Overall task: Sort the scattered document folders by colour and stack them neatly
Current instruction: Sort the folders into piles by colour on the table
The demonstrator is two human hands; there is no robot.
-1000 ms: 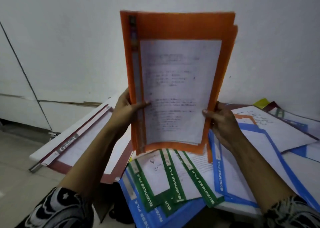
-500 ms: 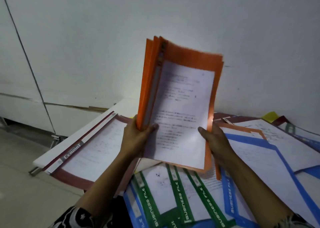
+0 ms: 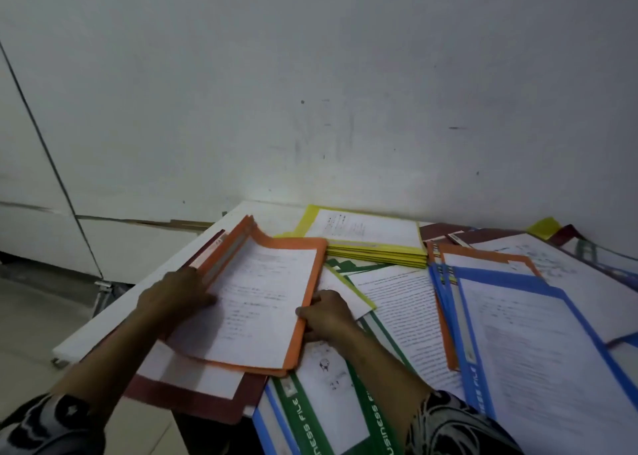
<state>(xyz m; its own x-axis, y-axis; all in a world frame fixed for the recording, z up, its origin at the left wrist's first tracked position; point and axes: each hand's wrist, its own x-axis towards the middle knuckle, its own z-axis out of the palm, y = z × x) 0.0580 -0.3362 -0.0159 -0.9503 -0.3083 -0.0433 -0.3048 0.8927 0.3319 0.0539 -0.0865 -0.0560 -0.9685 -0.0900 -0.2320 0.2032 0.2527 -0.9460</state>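
At the table's (image 3: 114, 313) left edge, a maroon folder (image 3: 193, 399) is overlapped by the orange folders (image 3: 266, 302). Their left spine is gripped by the left hand (image 3: 179, 296), and their right edge is pinched by the curled fingers of the right hand (image 3: 328, 313). Their long axis is laid from the near edge toward the wall, with the tops leaning slightly right. If released unsquared on slick covers, the bundle could be fanned out or slid off that edge, and the yellow stack (image 3: 366, 233) nudged.

Orange folders (image 3: 297, 244), yellow stack (image 3: 376, 253), blue folders (image 3: 500, 277).
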